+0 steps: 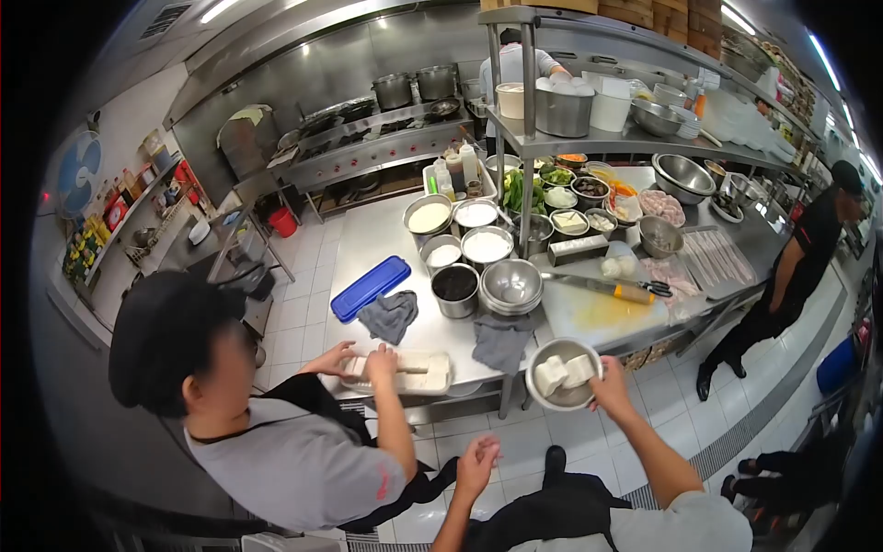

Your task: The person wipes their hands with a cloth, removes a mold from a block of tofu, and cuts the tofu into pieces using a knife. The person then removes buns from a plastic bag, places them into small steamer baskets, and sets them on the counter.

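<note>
My right hand (611, 386) grips the rim of a steel mixing bowl (543, 396) from its right side. Inside the bowl lie white blocks (565, 372) that look like tofu. Below and left of the bowl is my left hand (478, 465), raised in front of my body with its fingers loosely bent and nothing visible in them. Beside me on the left, a co-worker has both hands at a white rectangular tray (432, 375) on the steel table. A white block or filling shows in that tray, partly covered by the hands.
Steel table (359, 239) holds a blue lid (370, 288), grey cloths (502, 344), stacked bowls (511, 287) and tubs of white powder. On a cutting board (589, 313) lies a knife with an orange handle (633, 294). A shelf (589, 142) stands above; another person is at right.
</note>
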Demonstrator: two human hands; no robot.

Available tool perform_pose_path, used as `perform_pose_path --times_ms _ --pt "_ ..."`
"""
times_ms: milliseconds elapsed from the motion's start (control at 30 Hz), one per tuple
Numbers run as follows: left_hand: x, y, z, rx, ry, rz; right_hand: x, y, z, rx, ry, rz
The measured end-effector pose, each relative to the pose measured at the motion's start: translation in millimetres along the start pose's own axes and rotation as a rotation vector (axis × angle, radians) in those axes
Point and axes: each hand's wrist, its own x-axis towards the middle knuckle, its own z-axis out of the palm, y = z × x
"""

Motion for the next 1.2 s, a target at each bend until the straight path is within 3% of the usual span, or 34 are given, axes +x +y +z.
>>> perform_pose_path --times_ms 133,233,433,567,700,767,833,967,1067,1100,1133,1167,1200 --pt "86 67 69 -0.312 -0.027 -0.201 28 -25 10 -0.076 -0.189 -0.089" --pt "122 95 96 -0.362 0.142 -0.116 49 -47 14 -0.016 -0.310 -0.075" --pt "174 124 97 -0.267 0.235 -0.110 104 -85 12 0.119 -0.445 -0.122" --pt "198 131 90 -0.201 0.188 -0.154 136 -74 2 0.155 -0.508 -0.071" --pt "224 128 79 -0.354 0.231 -0.116 159 -54 -31 0.298 -0.619 0.041" --pt "239 135 62 -0.353 0.280 -0.117 169 -43 -43 0.303 -0.395 0.111" --pt "258 136 40 -0.350 0.314 -0.085 182 -30 -50 0.186 -0.319 0.124" --pt "287 143 8 -0.258 0.315 -0.032 206 -39 -37 0.095 -0.324 0.080" --pt "293 119 -9 -0.229 0.411 0.048 214 -46 -26 -0.232 -0.314 -0.151" --pt "287 134 -8 -0.183 0.425 -0.035 223 -44 -30 -0.406 -0.271 -0.238" --pt "286 136 -4 -0.279 0.451 0.002 228 -46 -29 -0.424 -0.080 -0.463" --pt "281 143 0 -0.291 0.500 -0.036 233 -58 -37 -0.503 -0.044 -0.315" --pt "278 139 0 -0.317 0.524 -0.003 244 -48 -51 -0.502 0.061 -0.392"
